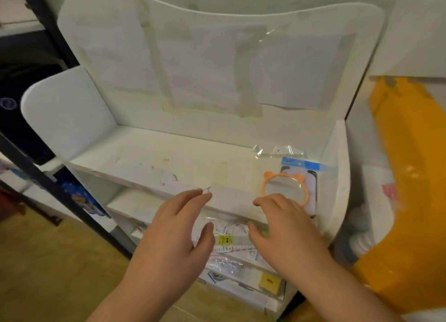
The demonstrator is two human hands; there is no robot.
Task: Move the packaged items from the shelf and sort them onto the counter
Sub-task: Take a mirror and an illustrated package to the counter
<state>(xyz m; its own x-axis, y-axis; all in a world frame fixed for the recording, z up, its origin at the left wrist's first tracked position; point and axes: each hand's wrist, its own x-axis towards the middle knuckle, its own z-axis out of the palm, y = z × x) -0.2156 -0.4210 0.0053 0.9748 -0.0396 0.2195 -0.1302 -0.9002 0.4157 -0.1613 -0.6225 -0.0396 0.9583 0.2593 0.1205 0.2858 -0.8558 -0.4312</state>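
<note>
A white shelf unit stands before me, its top surface (169, 152) serving as a counter. On its right end lies a clear packet holding an orange bear-eared mirror (284, 189), over a second packet with a blue header strip (301, 164). On the lower shelf, between my hands, sit several clear packaged items with white and yellow labels (229, 239). My left hand (176, 237) and my right hand (287, 227) hover with relaxed, spread fingers just above the shelf's front edge. Neither holds anything.
A tall white back panel (217, 63) with taped paper rises behind the counter. A dark metal rack post (60, 189) stands to the left. A yellow-orange bag (410, 177) crowds the right side. Wooden floor (48, 261) shows at lower left.
</note>
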